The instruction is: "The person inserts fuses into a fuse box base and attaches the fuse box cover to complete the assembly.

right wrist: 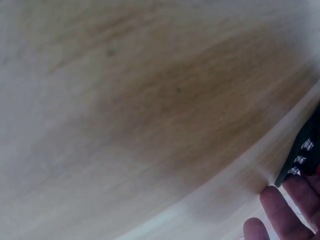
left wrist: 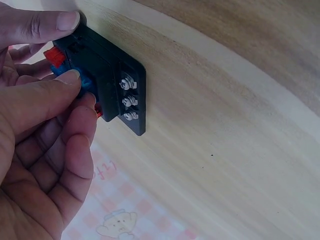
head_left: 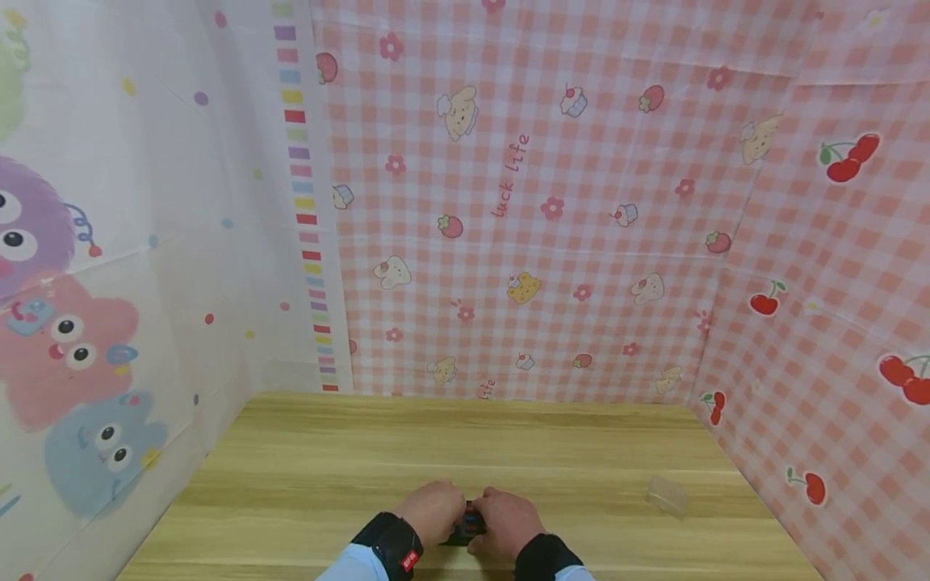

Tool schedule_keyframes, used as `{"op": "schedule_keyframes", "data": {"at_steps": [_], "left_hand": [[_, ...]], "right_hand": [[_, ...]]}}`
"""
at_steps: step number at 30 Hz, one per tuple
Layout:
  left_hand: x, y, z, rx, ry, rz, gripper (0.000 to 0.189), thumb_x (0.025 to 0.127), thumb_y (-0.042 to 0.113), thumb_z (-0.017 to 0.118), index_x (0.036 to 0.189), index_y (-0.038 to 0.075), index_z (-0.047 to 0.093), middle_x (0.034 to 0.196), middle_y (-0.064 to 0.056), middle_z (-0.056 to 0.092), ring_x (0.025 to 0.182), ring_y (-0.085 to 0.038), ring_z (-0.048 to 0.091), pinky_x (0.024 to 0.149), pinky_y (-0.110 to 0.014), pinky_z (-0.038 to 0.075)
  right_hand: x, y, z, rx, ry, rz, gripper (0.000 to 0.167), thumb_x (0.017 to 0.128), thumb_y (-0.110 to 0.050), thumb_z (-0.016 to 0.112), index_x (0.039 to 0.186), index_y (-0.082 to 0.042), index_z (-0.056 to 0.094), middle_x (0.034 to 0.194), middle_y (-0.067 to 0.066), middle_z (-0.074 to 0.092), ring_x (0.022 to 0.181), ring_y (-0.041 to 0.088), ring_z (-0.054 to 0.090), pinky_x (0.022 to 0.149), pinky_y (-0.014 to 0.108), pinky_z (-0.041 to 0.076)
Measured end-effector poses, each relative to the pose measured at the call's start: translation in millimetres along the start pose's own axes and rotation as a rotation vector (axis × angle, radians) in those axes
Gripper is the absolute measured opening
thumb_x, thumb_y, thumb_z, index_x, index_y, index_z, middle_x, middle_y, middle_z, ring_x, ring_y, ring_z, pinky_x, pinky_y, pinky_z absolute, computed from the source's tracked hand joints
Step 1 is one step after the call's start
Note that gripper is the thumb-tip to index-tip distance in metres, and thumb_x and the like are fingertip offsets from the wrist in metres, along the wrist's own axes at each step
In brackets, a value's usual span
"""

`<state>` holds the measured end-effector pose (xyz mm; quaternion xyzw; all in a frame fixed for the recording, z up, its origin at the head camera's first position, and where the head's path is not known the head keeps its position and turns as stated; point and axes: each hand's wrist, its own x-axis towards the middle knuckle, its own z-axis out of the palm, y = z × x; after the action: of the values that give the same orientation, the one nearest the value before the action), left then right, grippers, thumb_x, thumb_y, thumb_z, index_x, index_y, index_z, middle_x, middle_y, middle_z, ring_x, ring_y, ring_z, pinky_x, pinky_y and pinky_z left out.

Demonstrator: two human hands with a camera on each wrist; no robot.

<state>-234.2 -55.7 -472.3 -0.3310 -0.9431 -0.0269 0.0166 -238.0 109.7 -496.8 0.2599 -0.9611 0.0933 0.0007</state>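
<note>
A black terminal block (head_left: 468,528) with a flat base is between my two hands over the wooden table. In the left wrist view its end shows three silver screws (left wrist: 129,101). A blue piece (left wrist: 86,80) and an orange-red piece (left wrist: 54,57) sit on the block's upper part. My left hand (head_left: 432,514) pinches the blue piece between thumb and finger. My right hand (head_left: 508,523) holds the block from the other side, its thumb on a corner of the housing. In the right wrist view only part of the block and several fingertips (right wrist: 280,210) appear.
A small clear plastic piece (head_left: 666,496) lies on the wooden table (head_left: 327,452) to the right. Pink checked cloth (head_left: 508,242) hangs behind and at the right, and a white cartoon cloth (head_left: 218,266) hangs at the left.
</note>
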Motion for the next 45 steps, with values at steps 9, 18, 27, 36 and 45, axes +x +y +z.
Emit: {"op": "schedule_keyframes", "data": {"at_steps": [9, 18, 27, 36, 45], "left_hand": [[2.4, 2.1, -1.2, 0.040, -0.029, 0.012, 0.024, 0.076, 0.004, 0.080, 0.062, 0.016, 0.066, 0.057, 0.011, 0.051, 0.055, -0.004, 0.042, 0.056, -0.020, 0.038], [5.8, 2.2, 0.7, 0.078, -0.033, 0.040, 0.024, 0.076, 0.007, 0.081, 0.063, 0.016, 0.064, 0.059, 0.010, 0.050, 0.057, -0.005, 0.042, 0.059, -0.021, 0.039], [3.5, -0.2, 1.1, 0.055, -0.018, 0.053, 0.022, 0.077, 0.005, 0.079, 0.064, 0.015, 0.065, 0.059, 0.010, 0.051, 0.057, -0.005, 0.042, 0.059, -0.021, 0.039], [3.9, 1.2, -2.6, 0.018, -0.048, 0.011, 0.021, 0.078, 0.004, 0.079, 0.066, 0.015, 0.066, 0.060, 0.010, 0.051, 0.057, -0.006, 0.042, 0.059, -0.022, 0.039], [5.4, 5.0, -6.6, 0.026, -0.072, -0.009, 0.019, 0.079, 0.007, 0.080, 0.068, 0.014, 0.067, 0.062, 0.009, 0.051, 0.059, -0.007, 0.043, 0.061, -0.022, 0.041]], "right_hand": [[0.0, 0.7, 0.7, 0.011, -0.005, -0.001, 0.039, 0.072, -0.033, 0.088, 0.100, -0.011, 0.073, 0.080, -0.005, 0.052, 0.068, 0.009, 0.050, 0.065, 0.028, 0.044], [-0.6, -1.9, -0.3, 0.014, -0.006, 0.007, 0.038, 0.071, -0.032, 0.089, 0.100, -0.012, 0.073, 0.078, -0.007, 0.050, 0.067, 0.008, 0.049, 0.063, 0.027, 0.043], [1.2, -0.9, -0.2, 0.025, -0.023, 0.018, 0.039, 0.073, -0.032, 0.088, 0.102, -0.011, 0.073, 0.079, -0.007, 0.051, 0.067, 0.008, 0.048, 0.065, 0.027, 0.043], [0.8, -0.2, 1.3, 0.009, -0.005, 0.011, 0.038, 0.072, -0.033, 0.088, 0.100, -0.012, 0.073, 0.079, -0.007, 0.051, 0.067, 0.009, 0.049, 0.064, 0.028, 0.043], [0.0, -2.2, 0.1, 0.018, -0.018, 0.024, 0.035, 0.072, -0.030, 0.088, 0.099, -0.014, 0.073, 0.079, -0.006, 0.051, 0.067, 0.010, 0.049, 0.064, 0.028, 0.043]]}}
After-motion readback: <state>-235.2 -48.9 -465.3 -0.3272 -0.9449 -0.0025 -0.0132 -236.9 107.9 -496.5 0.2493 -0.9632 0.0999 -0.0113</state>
